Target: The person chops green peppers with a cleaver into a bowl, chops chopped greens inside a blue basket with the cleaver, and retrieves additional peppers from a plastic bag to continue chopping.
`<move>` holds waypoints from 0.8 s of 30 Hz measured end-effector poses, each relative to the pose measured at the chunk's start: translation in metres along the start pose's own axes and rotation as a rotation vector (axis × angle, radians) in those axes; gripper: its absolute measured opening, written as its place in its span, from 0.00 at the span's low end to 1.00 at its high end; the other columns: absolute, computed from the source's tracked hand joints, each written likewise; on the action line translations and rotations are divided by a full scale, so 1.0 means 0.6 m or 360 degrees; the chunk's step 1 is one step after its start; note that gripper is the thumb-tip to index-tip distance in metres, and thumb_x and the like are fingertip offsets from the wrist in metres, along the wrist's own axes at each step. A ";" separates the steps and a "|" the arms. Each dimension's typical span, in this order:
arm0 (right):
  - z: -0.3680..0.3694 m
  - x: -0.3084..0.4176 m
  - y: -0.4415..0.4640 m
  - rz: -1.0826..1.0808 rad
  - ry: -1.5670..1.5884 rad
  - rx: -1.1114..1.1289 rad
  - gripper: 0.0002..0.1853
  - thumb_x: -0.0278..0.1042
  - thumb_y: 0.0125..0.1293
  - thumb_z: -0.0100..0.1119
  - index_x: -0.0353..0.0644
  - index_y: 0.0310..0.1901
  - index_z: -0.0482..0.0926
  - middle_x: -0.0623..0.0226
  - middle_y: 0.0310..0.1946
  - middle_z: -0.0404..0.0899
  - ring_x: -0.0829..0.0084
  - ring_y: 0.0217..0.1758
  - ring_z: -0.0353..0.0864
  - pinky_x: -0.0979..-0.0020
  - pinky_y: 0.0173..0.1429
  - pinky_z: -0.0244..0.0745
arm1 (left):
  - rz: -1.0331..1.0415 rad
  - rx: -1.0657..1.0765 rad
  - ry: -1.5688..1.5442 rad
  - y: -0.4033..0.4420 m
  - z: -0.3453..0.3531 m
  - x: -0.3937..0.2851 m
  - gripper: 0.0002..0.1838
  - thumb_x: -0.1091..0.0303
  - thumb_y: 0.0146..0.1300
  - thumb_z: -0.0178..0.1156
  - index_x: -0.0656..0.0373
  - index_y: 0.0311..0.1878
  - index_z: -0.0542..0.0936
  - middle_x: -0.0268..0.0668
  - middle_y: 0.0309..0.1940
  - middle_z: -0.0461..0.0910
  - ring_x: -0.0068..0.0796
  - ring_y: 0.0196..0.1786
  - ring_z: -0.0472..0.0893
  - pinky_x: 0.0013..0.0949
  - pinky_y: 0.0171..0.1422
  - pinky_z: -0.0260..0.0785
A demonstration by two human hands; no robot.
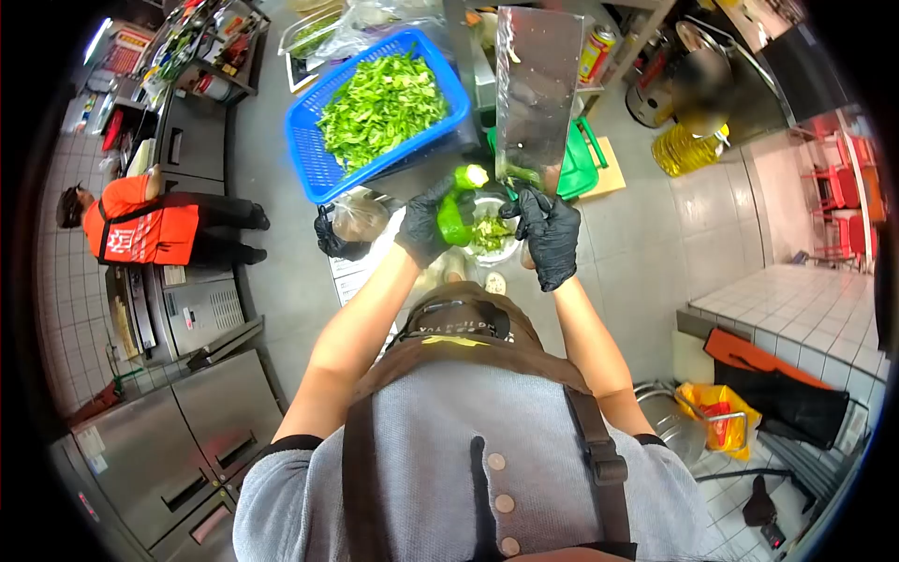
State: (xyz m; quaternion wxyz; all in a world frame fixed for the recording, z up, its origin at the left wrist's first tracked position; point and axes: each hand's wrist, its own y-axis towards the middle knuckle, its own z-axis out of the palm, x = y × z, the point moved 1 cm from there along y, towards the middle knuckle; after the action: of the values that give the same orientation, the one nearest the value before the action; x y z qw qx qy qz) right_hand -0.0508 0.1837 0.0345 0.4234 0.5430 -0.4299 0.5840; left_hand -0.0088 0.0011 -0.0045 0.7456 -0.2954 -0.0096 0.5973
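Above a grey kitchen floor [613, 248], seen from the head view, my left hand [427, 227], in a black glove, grasps a glossy green pepper-like vegetable [452, 223], a pale end showing at its top; whether it is one piece or more, I cannot tell. My right hand [549, 236], also black-gloved, is raised across from it with fingers bent, at the lower end of a tall, dark, shiny rectangular panel [536, 94]; what that grip closes on, if anything, I cannot tell. Below and between my hands sits a round white bowl [510, 250] holding small green pieces [489, 234]. Beyond my left hand stands a blue plastic basket [305, 155] heaped with chopped leafy greens [384, 108], and beyond my right hand, partly behind the panel, a green plastic container [582, 164]. Farther right, a clear bottle of yellow oil [684, 150] stands on the floor. Off to my left, well apart, a co-worker in an orange shirt [140, 229] and dark trousers stands at a steel counter [192, 140].
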 end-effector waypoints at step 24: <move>0.224 0.066 0.204 -0.0003 0.0189 0.0478 0.14 0.34 0.67 0.54 0.37 0.24 0.76 0.69 0.16 0.75 0.82 0.16 0.68 0.77 0.20 0.62 | -0.0426 0.0371 -0.0236 0.026 -0.012 -0.318 0.16 0.58 0.66 0.54 0.64 0.39 0.69 0.33 0.26 0.65 0.19 0.23 0.64 0.19 0.22 0.58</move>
State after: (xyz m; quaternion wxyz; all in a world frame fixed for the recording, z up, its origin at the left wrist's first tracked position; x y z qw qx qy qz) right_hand -0.1344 0.0221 0.0746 0.3627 0.5652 -0.3115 0.6723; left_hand -0.0743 -0.1715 0.0470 0.8448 -0.1584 -0.0344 0.5100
